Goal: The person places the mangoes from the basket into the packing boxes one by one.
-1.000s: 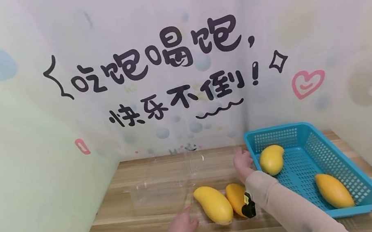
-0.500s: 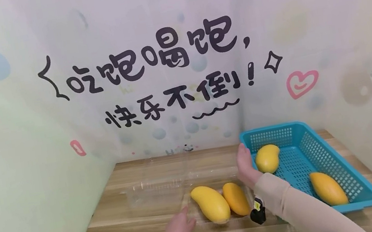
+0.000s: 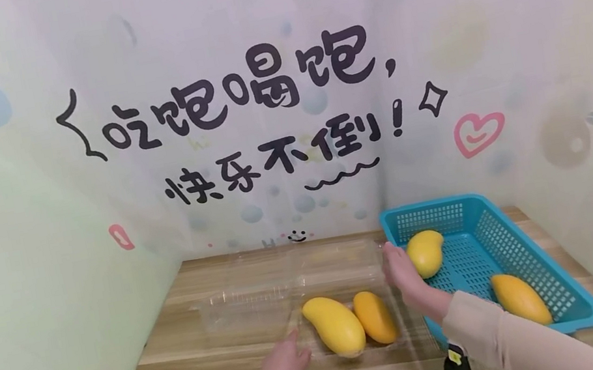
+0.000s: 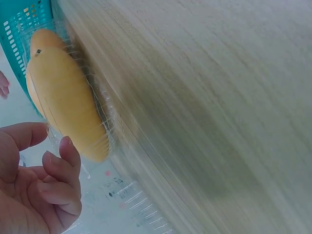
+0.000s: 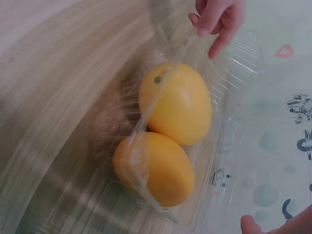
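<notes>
A clear plastic clamshell box (image 5: 156,114) holds two mangoes, the larger yellow mango (image 3: 335,327) beside a smaller orange mango (image 3: 375,318). Its transparent lid (image 3: 338,265) stands open behind them. At the box's left side, my left hand (image 3: 282,367) has fingertips on either side of the thin rim, pinching it; the left wrist view shows this rim between the fingertips. My right hand (image 3: 405,273) is at the back right of the box, between it and the blue basket, with loosely extended fingers. Only its thumb side shows in the right wrist view.
The blue perforated basket (image 3: 563,270) stands on the right with one yellow mango (image 3: 426,253) and one orange mango (image 3: 522,299) inside. More clear plastic (image 3: 246,303) lies left of the lid. A printed curtain (image 3: 278,214) closes off the back of the wooden table.
My right forearm has swung rightward, uncovering the smaller mango in the box, and its hand has lifted and then lowered slightly. My left hand stays at the rim. The head view has shifted slightly.
</notes>
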{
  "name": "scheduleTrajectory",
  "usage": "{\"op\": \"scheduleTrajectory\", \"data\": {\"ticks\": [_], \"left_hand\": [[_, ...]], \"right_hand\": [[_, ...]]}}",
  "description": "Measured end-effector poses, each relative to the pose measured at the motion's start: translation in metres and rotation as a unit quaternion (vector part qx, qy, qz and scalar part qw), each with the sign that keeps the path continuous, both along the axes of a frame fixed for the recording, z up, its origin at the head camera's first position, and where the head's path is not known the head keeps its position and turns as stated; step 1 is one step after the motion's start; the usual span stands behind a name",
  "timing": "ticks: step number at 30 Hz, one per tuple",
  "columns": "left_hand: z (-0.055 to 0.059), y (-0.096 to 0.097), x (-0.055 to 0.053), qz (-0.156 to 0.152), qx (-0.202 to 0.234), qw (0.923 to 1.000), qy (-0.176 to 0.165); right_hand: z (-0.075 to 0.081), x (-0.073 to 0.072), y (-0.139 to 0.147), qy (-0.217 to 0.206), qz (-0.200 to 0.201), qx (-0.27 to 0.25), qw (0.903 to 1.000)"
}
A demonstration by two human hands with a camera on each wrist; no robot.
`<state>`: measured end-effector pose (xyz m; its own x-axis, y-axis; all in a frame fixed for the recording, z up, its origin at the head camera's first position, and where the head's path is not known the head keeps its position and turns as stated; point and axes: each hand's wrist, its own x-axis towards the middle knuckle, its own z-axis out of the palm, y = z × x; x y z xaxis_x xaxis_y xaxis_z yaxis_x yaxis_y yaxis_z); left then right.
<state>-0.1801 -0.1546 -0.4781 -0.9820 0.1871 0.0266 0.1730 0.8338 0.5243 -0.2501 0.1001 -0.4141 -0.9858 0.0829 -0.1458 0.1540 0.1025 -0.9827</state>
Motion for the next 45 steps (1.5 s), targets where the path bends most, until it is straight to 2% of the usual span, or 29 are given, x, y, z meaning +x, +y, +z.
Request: {"op": "scheduleTrajectory", "data": {"ticks": [4, 9, 17, 25, 27, 31, 33, 34, 38, 43, 45], "left_hand": [[-0.001, -0.002, 0.0, -0.004, 0.005, 1.0, 0.006], [-0.004, -0.007, -0.002, -0.007, 0.052, 0.9985, -0.013], [-0.008, -0.014, -0.004, 0.001, 0.144, 0.9887, -0.044], [-0.011, -0.018, -0.003, 0.018, 0.206, 0.977, -0.053], [-0.011, -0.019, -0.002, 0.023, 0.216, 0.9746, -0.055], [-0.01, -0.02, 0.0, 0.027, 0.231, 0.9708, -0.058], [-0.01, -0.02, 0.0, 0.028, 0.236, 0.9697, -0.058], [-0.011, -0.02, 0.001, 0.03, 0.241, 0.9684, -0.058], [-0.013, -0.02, 0.001, 0.041, 0.255, 0.9644, -0.058], [-0.018, -0.018, 0.0, 0.034, 0.25, 0.9667, -0.041], [-0.018, -0.017, 0.0, 0.031, 0.255, 0.9655, -0.041]], "right_hand": [[-0.001, 0.011, 0.003, -0.001, 0.026, -0.022, 0.9994], [-0.004, 0.022, 0.007, -0.004, 0.059, -0.022, 0.998], [-0.018, 0.033, 0.007, -0.026, 0.092, 0.074, 0.9926], [-0.033, 0.051, 0.004, 0.023, 0.093, 0.152, 0.9836], [-0.039, 0.054, 0.003, 0.046, 0.093, 0.193, 0.9757], [-0.051, 0.057, 0.003, 0.085, 0.091, 0.232, 0.9648], [-0.055, 0.059, 0.003, 0.096, 0.092, 0.235, 0.9629], [-0.057, 0.06, 0.003, 0.098, 0.09, 0.223, 0.9656], [-0.061, 0.061, 0.003, 0.118, 0.093, 0.231, 0.9613], [-0.069, 0.061, 0.002, 0.116, 0.093, 0.238, 0.9598], [-0.071, 0.06, 0.002, 0.114, 0.093, 0.236, 0.9607]]}}
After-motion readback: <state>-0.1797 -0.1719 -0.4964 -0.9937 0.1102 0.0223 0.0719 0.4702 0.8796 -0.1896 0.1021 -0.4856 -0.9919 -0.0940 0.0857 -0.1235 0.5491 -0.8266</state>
